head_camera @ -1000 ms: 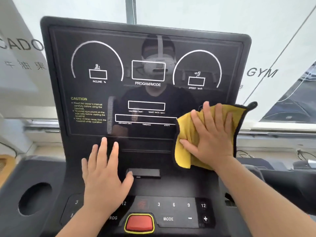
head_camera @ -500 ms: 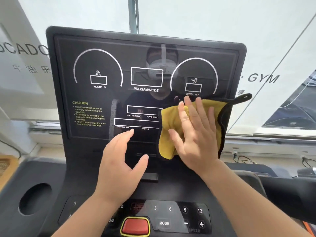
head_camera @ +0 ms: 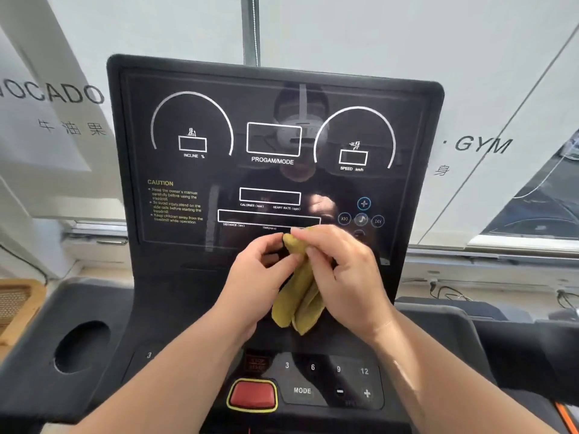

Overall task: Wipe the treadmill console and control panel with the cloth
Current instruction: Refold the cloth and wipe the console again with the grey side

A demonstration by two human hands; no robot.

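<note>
Now both grips close on the yellow cloth (head_camera: 297, 296). The left hand (head_camera: 255, 277) pinches its upper fold between thumb and fingertips, while the right hand (head_camera: 349, 277) curls over the same bunch from the other side. The fabric hangs in a folded wad between the palms.

A second ago the right hand pressed the cloth flat against the lower right of the console screen (head_camera: 282, 145), and the left hand lay spread on the ledge beneath it. Half a second ago the left hand was already lifting toward the cloth. The cloth has since come off the glass and is held just in front of the screen's lower edge. Whether its hanging end brushes the ledge cannot be told.

With the cloth gone, a cluster of media icons (head_camera: 362, 219) shows on the lower right of the dark display, where the wiping had been. Judged from this, the person is refolding or turning the cloth to a fresh face between passes, not finishing.

Below the hands lies the control panel (head_camera: 329, 382), with its number keys, MODE key and red stop button (head_camera: 252, 395). It looks the likely next surface. A round cup holder (head_camera: 81, 346) sits at the left of the dash, and a window with GYM lettering (head_camera: 482, 145) stands behind.
</note>
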